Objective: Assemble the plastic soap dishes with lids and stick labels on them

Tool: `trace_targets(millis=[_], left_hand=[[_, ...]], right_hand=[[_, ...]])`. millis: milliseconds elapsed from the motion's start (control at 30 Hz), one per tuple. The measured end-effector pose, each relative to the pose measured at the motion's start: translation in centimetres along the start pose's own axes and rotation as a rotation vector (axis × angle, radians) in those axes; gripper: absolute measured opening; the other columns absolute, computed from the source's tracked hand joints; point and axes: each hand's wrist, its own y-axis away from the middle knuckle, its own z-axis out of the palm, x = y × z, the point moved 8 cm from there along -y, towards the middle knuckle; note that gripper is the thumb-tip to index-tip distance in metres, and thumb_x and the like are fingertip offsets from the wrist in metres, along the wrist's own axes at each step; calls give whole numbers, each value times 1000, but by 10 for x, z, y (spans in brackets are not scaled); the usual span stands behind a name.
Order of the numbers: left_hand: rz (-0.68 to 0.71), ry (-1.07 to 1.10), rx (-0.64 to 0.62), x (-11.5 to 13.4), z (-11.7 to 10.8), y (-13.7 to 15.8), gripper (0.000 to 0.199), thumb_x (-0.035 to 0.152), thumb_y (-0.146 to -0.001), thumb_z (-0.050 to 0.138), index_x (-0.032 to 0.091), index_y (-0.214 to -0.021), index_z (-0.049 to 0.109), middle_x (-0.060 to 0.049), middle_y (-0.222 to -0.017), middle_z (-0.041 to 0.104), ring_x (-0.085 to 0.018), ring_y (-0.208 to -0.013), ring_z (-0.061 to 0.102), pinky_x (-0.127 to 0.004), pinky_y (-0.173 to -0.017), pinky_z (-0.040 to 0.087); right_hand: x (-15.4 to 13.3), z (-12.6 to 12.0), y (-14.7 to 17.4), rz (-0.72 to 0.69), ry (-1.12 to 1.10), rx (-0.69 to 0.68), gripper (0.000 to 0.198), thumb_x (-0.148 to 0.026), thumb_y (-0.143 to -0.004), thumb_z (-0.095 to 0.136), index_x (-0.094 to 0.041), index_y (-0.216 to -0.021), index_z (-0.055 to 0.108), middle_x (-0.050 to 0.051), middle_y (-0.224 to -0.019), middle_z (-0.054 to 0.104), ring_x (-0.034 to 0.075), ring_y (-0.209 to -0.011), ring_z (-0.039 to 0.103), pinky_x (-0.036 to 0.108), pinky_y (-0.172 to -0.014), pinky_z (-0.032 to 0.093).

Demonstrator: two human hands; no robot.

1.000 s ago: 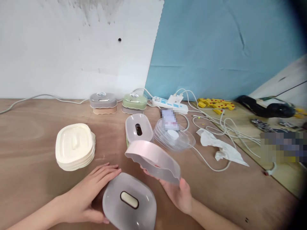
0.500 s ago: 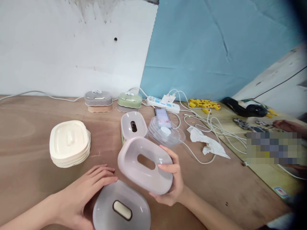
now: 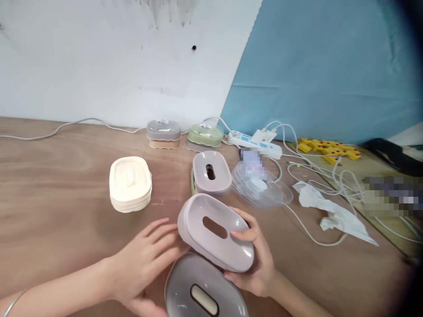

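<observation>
My right hand [image 3: 256, 259] grips a pale mauve-grey plastic oval cover [image 3: 194, 229] by its right end, tilted so its hollow inside and long slot face me. My left hand [image 3: 148, 259] is open, its fingers stretched towards the cover's left end; whether they touch it I cannot tell. Just below, at the picture's bottom edge, lies a darker grey oval piece [image 3: 185, 281] with a cream bar [image 3: 205, 300] showing in its slot. Beyond the held cover stands a similar slotted cover [image 3: 222, 171], with a green edge showing at its left.
A stack of cream lids [image 3: 130, 193] stands at left. Two lidded boxes, grey [image 3: 164, 132] and green [image 3: 205, 136], sit by the wall. To the right are clear plastic pieces [image 3: 274, 193], a power strip [image 3: 254, 144], white cables, crumpled tissue [image 3: 333, 211] and yellow parts [image 3: 327, 147].
The camera has turned, so the table things appear further right. My left hand's fingers have come closer to the held cover's left end. My right hand keeps its hold.
</observation>
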Motion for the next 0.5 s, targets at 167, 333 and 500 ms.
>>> trace_targets(millis=[167, 333, 500], left_hand=[[-412, -611, 208, -40, -60, 6, 39, 19, -91, 54, 11, -129, 49, -18, -122, 64, -36, -117, 56, -50, -96, 42], [-596, -819, 52, -68, -73, 12, 19, 21, -98, 42, 14, -100, 60, -16, -104, 69, -37, -100, 65, -61, -94, 39], [-499, -733, 148, -49, -84, 12, 16, 14, -96, 43, 18, -95, 58, -9, -95, 71, -31, -94, 67, -60, -97, 36]], right_hand=[[1, -1, 1, -9, -23, 10, 55, -45, -74, 73, -24, -119, 48, 16, -143, 38, 41, -130, 43, 55, -93, 47], [2, 0, 0, 7, -45, 20, 56, -46, -72, 73, -27, -119, 48, 15, -143, 38, 43, -129, 43, 58, -93, 46], [3, -9, -2, 48, -74, 72, 50, -50, -77, 68, -31, -120, 49, 10, -144, 36, 42, -132, 39, 59, -97, 42]])
